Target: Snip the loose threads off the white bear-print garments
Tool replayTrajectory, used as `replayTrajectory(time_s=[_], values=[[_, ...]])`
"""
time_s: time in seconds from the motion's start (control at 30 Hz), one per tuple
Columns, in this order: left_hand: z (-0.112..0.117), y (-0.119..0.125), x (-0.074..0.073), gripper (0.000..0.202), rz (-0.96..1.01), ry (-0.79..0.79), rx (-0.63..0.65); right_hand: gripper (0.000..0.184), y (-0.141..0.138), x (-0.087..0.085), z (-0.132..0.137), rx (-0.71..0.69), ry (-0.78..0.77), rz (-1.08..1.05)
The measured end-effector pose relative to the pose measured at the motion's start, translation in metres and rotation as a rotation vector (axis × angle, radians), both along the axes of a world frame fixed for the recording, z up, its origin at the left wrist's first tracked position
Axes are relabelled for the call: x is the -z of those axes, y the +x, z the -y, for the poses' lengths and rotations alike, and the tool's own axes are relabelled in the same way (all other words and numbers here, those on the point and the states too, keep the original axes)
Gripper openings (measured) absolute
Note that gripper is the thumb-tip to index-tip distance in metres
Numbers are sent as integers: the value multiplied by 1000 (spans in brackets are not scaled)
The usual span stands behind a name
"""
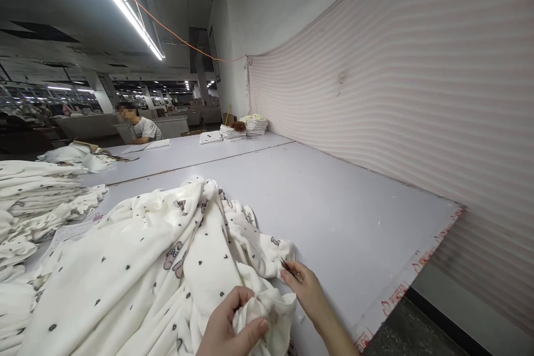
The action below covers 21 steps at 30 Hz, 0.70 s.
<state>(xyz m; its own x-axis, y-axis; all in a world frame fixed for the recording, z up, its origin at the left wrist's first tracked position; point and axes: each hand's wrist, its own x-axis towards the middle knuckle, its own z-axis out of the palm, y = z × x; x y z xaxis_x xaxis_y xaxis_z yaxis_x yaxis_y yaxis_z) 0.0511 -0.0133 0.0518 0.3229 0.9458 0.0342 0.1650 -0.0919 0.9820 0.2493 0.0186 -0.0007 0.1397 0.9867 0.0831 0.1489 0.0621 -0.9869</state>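
Observation:
A heap of soft white printed fabric (167, 239), with small dark letters and pink-grey animal figures, spreads over the near left of the table. My left hand (233, 322) is closed on a bunched edge of it, thumb and fingers pinching a fold. Just to the right, my right hand (304, 292) is closed around small dark thread snips (291, 268). Their pointed tips are beside the fabric; whether they touch it I cannot tell. Most of the snips are hidden in the fingers.
The pale table (334, 200) has a taped right edge. Folded white stacks (233, 132) stand at its far end, and layered printed fabric (37, 189) lies at left. A pink-striped sheet (387, 78) hangs along the right. A person (144, 128) sits beyond the table.

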Motion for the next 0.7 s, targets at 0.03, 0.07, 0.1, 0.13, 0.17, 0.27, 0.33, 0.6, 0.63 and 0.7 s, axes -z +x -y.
replayTrajectory(time_s=[0.03,0.07,0.1,0.13,0.17,0.27,0.33,0.6,0.63,0.7], values=[[-4,-1,-1,34,45,-52,27,25,-4,-8,9,-40,32,6],[-7,-1,-3,36,72,-93,46,25,-6,-16,18,-62,69,30],[-9,-1,-4,37,84,-125,56,25,-7,-24,28,-62,115,83],[-10,-1,-5,37,85,-151,61,25,-8,-31,36,-52,161,144],[-10,-1,-7,37,80,-169,62,26,-8,-38,44,-45,207,206],[-9,3,-9,35,58,-166,52,27,-8,-51,56,-117,281,324],[-7,6,-9,33,65,-141,43,29,-11,-53,57,-169,294,363],[-8,11,-10,32,31,-84,78,21,-26,-45,50,-120,347,287],[-9,11,-8,33,2,-69,79,21,-25,-42,49,-135,335,248],[-8,12,-1,32,-76,-6,69,22,-21,-35,43,-151,266,189]])
